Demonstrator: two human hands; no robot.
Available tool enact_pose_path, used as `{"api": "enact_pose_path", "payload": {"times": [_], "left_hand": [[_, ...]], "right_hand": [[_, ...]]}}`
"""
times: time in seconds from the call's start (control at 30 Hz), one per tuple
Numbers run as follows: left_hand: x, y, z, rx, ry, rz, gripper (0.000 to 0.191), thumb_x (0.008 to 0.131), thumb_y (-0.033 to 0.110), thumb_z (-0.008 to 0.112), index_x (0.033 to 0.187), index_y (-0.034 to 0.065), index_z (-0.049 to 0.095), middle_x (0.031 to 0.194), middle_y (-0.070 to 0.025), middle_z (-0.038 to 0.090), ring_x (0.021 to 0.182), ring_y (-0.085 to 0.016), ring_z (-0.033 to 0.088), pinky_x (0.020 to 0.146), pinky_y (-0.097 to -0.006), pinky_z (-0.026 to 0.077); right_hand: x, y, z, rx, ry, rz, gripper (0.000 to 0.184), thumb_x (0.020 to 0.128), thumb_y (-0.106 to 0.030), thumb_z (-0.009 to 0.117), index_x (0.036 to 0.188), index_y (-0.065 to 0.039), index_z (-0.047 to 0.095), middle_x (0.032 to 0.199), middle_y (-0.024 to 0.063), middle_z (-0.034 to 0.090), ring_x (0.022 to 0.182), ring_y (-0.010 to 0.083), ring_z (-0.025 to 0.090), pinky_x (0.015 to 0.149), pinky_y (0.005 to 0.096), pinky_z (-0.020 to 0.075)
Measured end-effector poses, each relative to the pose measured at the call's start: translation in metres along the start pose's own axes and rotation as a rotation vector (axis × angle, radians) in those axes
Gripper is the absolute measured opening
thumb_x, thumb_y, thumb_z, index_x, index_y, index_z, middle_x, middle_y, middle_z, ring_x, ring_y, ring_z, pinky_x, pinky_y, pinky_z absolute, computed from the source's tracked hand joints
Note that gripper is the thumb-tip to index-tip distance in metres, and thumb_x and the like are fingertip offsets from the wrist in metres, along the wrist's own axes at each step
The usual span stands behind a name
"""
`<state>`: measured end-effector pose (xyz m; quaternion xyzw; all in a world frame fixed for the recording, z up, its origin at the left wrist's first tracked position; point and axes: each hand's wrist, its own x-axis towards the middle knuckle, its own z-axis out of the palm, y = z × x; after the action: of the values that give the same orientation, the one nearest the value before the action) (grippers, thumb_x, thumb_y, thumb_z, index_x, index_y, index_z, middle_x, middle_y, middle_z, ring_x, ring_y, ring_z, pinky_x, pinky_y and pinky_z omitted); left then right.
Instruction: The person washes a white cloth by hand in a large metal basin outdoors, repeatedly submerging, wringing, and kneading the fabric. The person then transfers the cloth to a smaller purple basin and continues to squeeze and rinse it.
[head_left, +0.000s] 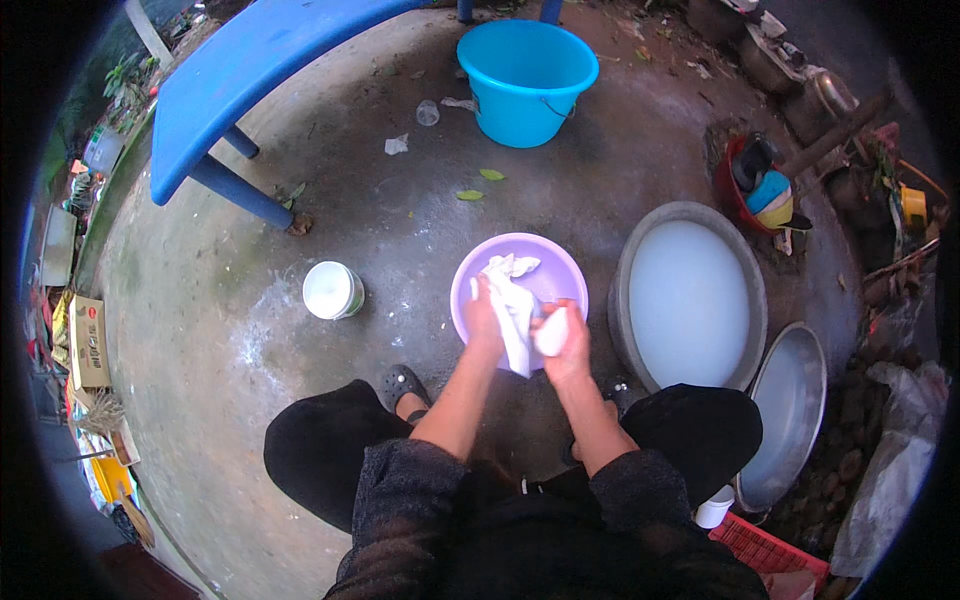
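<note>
A white cloth (512, 300) hangs bunched over a lilac plastic basin (571, 274) on the floor in front of me. My left hand (484, 319) grips the cloth from its left side, fingers partly hidden behind it. On the right, my right hand (566, 341) is closed around a white bundle (553, 332); it looks like part of the same cloth, but blur keeps me from being sure. Both hands are over the basin's near half. The cloth's lower end reaches the basin's near rim.
To the right stand a large grey tub (686, 300) of cloudy liquid and a metal basin (784, 412). A white-lidded tub (330, 290) is at left. Ahead are a turquoise bucket (517, 112) and a blue plastic table (247, 82). A red container (731, 187) holds assorted items.
</note>
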<state>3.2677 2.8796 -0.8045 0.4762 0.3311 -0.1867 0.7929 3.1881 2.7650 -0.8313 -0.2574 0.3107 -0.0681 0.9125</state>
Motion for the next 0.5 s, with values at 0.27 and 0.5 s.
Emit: {"api": "enact_pose_path", "payload": {"times": [0.27, 0.5], "left_hand": [[-0.052, -0.026, 0.02, 1.2, -0.44, 1.173, 0.044, 0.088, 0.037, 0.057, 0.121, 0.0081, 0.057, 0.121, -0.0212, 0.053, 0.12, -0.035, 0.044, 0.098, -0.0446, 0.038], [-0.036, -0.004, 0.016, 1.407, -0.164, 0.735, 0.044, 0.086, 0.039, 0.058, 0.115, 0.0064, 0.057, 0.11, -0.0273, 0.056, 0.102, -0.041, 0.055, 0.08, -0.0497, 0.046]], "right_hand": [[0.028, -0.006, -0.029, 0.052, -0.132, 0.136, 0.038, 0.091, -0.03, 0.048, 0.124, -0.009, 0.05, 0.123, 0.0119, 0.055, 0.113, 0.0287, 0.052, 0.099, 0.0419, 0.041], [-0.004, 0.007, 0.018, 0.137, -0.206, 0.346, 0.048, 0.098, -0.036, 0.036, 0.135, -0.005, 0.04, 0.132, 0.0122, 0.048, 0.122, 0.0264, 0.047, 0.107, 0.0412, 0.0333]]}}
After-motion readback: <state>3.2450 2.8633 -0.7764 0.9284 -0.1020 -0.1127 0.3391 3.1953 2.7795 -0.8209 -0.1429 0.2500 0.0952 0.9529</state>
